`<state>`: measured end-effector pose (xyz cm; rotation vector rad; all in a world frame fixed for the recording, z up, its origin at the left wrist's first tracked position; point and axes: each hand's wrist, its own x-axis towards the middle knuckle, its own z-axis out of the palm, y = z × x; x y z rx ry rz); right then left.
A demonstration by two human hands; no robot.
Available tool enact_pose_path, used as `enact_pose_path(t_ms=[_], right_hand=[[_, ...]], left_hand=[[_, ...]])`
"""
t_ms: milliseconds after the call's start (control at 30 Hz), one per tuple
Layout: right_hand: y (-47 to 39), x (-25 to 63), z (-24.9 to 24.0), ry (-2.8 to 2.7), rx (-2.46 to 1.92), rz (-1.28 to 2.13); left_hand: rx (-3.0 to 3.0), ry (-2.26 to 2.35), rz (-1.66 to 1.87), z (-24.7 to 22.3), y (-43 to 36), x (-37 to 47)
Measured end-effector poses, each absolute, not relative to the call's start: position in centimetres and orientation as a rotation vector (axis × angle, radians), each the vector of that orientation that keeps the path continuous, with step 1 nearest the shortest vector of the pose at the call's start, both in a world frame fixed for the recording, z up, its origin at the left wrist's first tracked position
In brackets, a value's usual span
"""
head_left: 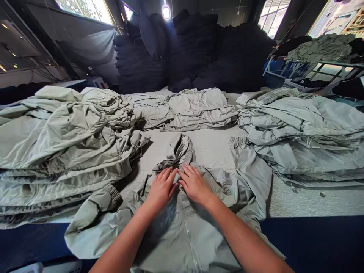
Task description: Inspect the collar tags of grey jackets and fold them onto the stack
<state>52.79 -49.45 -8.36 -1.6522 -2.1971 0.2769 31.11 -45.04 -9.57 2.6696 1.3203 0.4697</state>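
A light grey-green hooded jacket (pixel 173 242) lies spread over the table's front edge, its zipper running down the middle. The hood (pixel 179 148) points away from me, and the sleeves stretch out to either side with gathered cuffs. My left hand (pixel 162 185) rests on the upper chest, left of the zipper, fingers extended. On the other side of the zipper, my right hand (pixel 195 184) lies flat on the cloth just below the hood. The two hands nearly meet at the thumbs and forefingers. Neither one grips the fabric visibly.
Tall piles of similar jackets stand at the left (pixel 65 144) and right (pixel 309 140). A lower folded stack (pixel 199 108) lies at the back of the white-covered table (pixel 213 146). Dark stacked cloth (pixel 193 53) rises behind it. A metal rack (pixel 327 70) is at far right.
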Motion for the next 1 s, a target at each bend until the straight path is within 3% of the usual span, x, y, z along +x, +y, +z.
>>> enact_pose_path(t_ms=[167, 267, 433, 567, 700, 800, 1000], right_hand=[[-47.9, 55.6, -12.1, -2.103, -1.910, 0.296], [-49.4, 57.2, -12.5, -2.013, -1.997, 0.306], [-47.9, 56.0, -9.4, -2.077, -1.977, 0.434], [-43.1, 53.8, -8.5, -2.079, -1.850, 0.360], [-40.4, 53.5, -11.3, -1.926, -1.696, 0.243], [-40.0, 54.0, -13.3, -1.852, -1.595, 0.168], [-39.8, 53.7, -13.4, -1.911, -1.596, 0.167]], left_hand=[[2.270, 1.892, 0.268, -12.3, -39.6, 28.4], [2.272, 1.961, 0.328, -13.8, -40.0, 25.8], [2.611, 1.559, 0.383, -12.8, -42.3, 29.7], [2.725, 1.211, 0.347, -10.9, -39.7, 34.5], [2.436, 1.623, 0.379, -11.2, -35.8, 33.7], [2.340, 1.788, 0.607, -12.8, -35.5, 31.8], [2.570, 1.065, 0.868, -15.3, -38.4, 33.0]])
